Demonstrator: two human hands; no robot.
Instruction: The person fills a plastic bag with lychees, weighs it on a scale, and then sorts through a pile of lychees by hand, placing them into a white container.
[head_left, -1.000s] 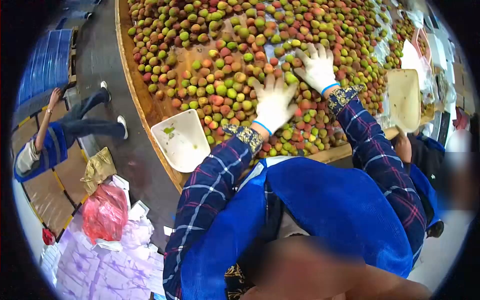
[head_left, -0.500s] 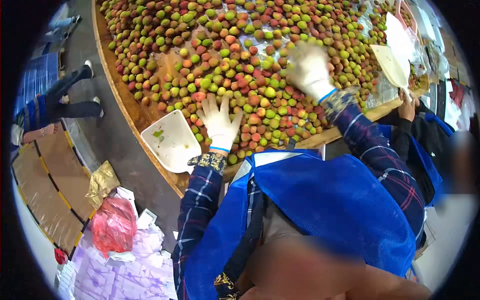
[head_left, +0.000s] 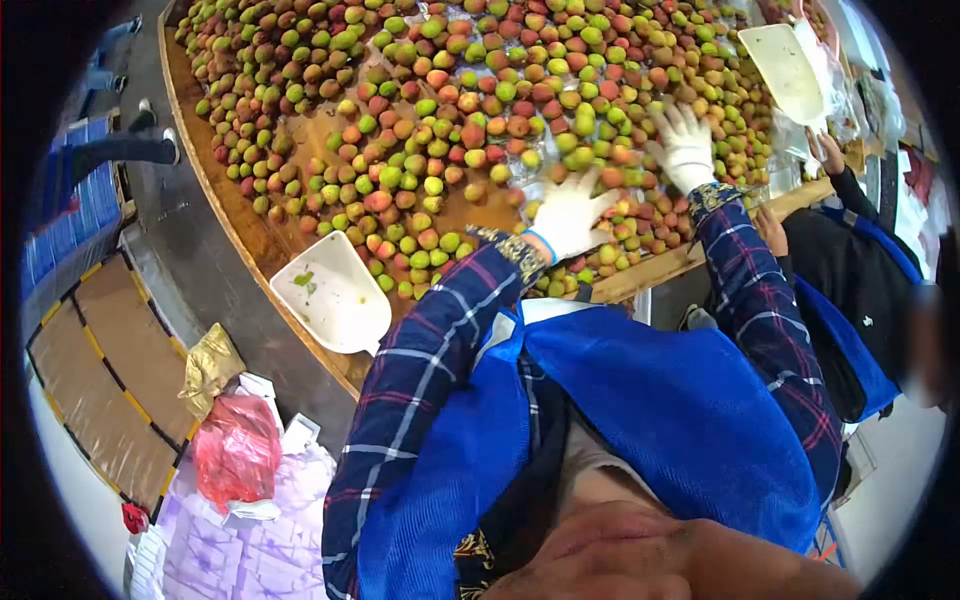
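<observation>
Many red and green round fruits (head_left: 400,165) cover a wooden table (head_left: 285,235). My left hand (head_left: 575,215), in a white glove, lies on the fruits near the front edge with its fingers spread. Farther right and a little higher, my right hand (head_left: 685,148), also in a white glove, rests on the fruits with its fingers apart. Neither hand grips a fruit that I can see. Some fruits beside my left hand are blurred. A white scoop (head_left: 335,300) with bits of leaf in it sits at the table's left front edge.
At the right, a co-worker's hand (head_left: 828,155) is at a second white scoop (head_left: 790,75). The co-worker wears black and blue. On the floor at left lie a red plastic bag (head_left: 237,450), a gold bag (head_left: 210,370) and brown boards (head_left: 130,350). Another person's legs show at upper left.
My left hand has moved right across the fruits, and bare wood shows where it passed. My right hand has shifted right and slightly down. The co-worker's scoop is higher.
</observation>
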